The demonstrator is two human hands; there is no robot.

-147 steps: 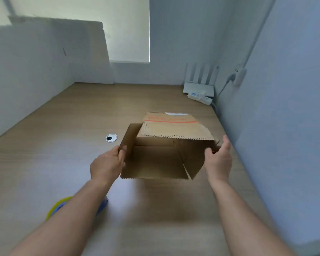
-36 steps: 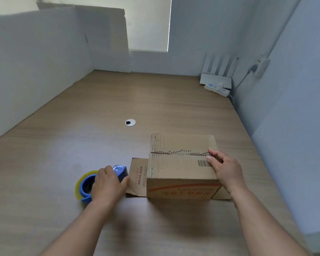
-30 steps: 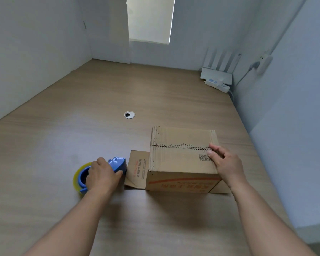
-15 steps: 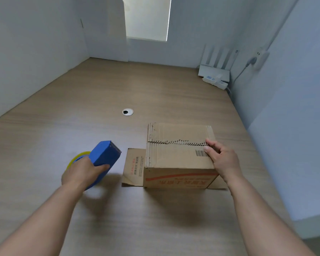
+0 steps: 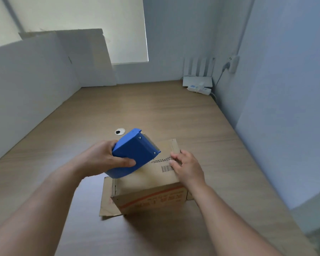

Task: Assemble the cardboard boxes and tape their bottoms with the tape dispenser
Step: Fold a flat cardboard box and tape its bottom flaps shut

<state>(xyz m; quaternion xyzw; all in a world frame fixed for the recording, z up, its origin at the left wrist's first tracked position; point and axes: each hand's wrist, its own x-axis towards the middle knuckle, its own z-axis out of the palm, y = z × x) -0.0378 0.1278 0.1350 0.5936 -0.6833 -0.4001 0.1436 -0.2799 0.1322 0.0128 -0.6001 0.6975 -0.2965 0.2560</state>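
Observation:
A brown cardboard box (image 5: 148, 189) stands upside down on the wooden table, its bottom flaps folded shut and meeting in a jagged seam. My left hand (image 5: 102, 159) grips a blue tape dispenser (image 5: 133, 154) and holds it in the air over the box's left part, its toothed edge pointing toward the seam. My right hand (image 5: 187, 167) rests on the right end of the seam, fingers pressing the flaps down beside a barcode. One loose flap sticks out flat on the table at the box's left.
White panels (image 5: 44, 71) wall in the wooden table (image 5: 155, 111) on the left, and a grey wall runs along the right. A round cable hole (image 5: 120, 131) lies beyond the box. A white router (image 5: 198, 74) and power strip sit in the far right corner.
My left hand has lifted the tape dispenser off the table and carried it right, up over the box. My right hand stays on the seam.

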